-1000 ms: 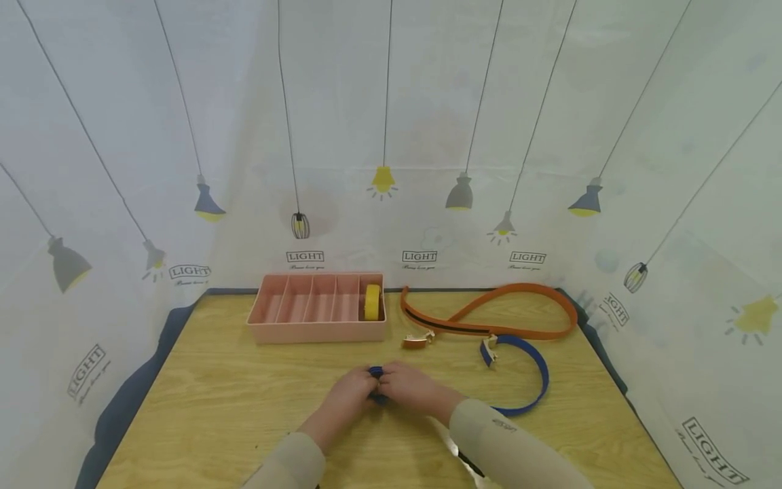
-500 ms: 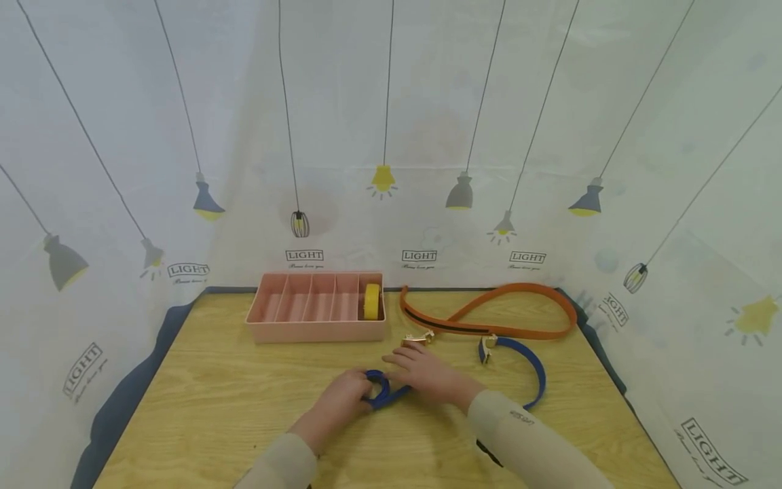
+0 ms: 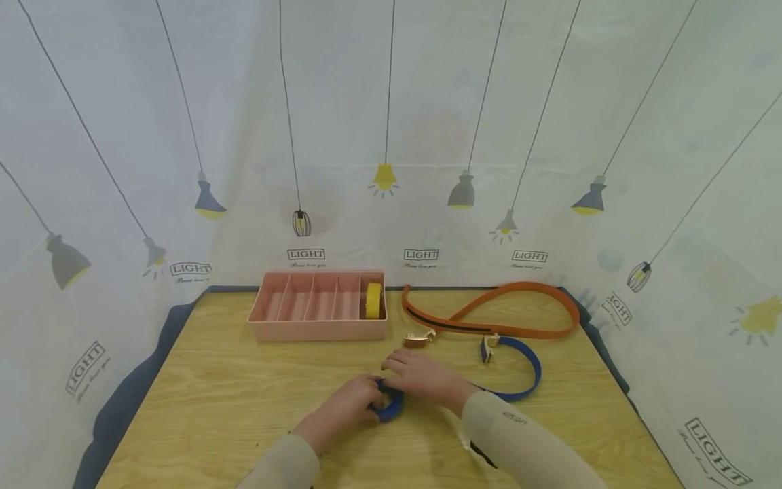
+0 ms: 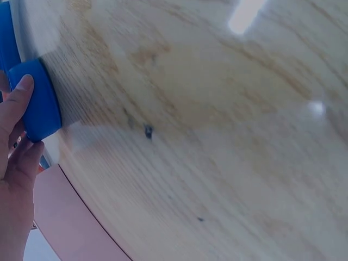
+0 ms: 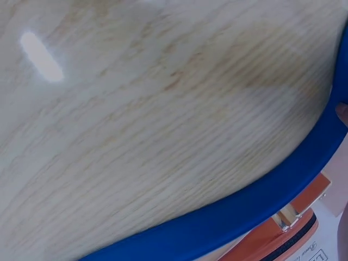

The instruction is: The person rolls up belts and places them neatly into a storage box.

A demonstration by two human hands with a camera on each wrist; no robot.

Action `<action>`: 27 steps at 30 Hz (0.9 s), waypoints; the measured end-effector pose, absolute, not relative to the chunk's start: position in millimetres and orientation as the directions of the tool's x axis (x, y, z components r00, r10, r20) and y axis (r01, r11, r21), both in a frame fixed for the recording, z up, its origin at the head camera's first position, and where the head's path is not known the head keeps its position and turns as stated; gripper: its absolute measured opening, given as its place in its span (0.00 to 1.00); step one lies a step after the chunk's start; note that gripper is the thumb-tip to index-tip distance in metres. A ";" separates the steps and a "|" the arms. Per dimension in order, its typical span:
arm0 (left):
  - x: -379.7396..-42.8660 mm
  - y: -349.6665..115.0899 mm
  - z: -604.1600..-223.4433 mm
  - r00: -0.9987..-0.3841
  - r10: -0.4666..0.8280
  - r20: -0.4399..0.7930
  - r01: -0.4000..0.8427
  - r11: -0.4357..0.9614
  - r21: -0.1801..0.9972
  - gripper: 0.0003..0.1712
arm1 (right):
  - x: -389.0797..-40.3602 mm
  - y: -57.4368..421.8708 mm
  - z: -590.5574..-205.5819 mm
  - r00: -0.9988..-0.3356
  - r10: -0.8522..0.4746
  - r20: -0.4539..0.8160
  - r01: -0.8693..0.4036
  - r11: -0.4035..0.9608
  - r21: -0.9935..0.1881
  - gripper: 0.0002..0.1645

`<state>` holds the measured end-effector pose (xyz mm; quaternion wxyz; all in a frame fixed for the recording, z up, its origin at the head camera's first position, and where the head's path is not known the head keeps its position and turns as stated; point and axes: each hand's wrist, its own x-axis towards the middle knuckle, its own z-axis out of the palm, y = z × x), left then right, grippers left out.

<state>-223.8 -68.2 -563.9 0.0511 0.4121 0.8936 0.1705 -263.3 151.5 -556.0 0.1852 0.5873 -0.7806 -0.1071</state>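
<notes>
A blue belt [image 3: 391, 409] is partly wound into a small coil on the table in front of me. My left hand [image 3: 351, 406] grips the coil from its left side, thumb and fingers around the blue band, as the left wrist view shows. My right hand [image 3: 427, 377] lies at the coil's upper right, holding the strap; in the right wrist view a fingertip [image 5: 343, 112] rests on it. The belt's unwound length [image 5: 217, 225] runs off under my right wrist, loops round, and ends at a gold-toned buckle [image 3: 489, 348].
A pink divided box [image 3: 318, 331] stands at the back left, with a yellow roll [image 3: 373, 301] in its rightmost compartment. At the back right lies an orange belt [image 3: 519, 333], its buckle [image 3: 419, 339] just beyond my right hand. Printed sheeting [image 3: 440, 224] surrounds the wooden table [image 3: 208, 380].
The coil has shifted slightly right and nearer me. My right hand lifted off, spread over the strap, then came back to the coil. The loose blue loop has drawn in leftward.
</notes>
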 end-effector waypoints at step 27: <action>-229.8 -63.9 -565.3 -0.754 0.651 0.088 0.656 0.739 0.153 0.14 | -248.9 129.6 -565.1 -0.287 -0.940 0.185 -0.822 0.341 0.456 0.09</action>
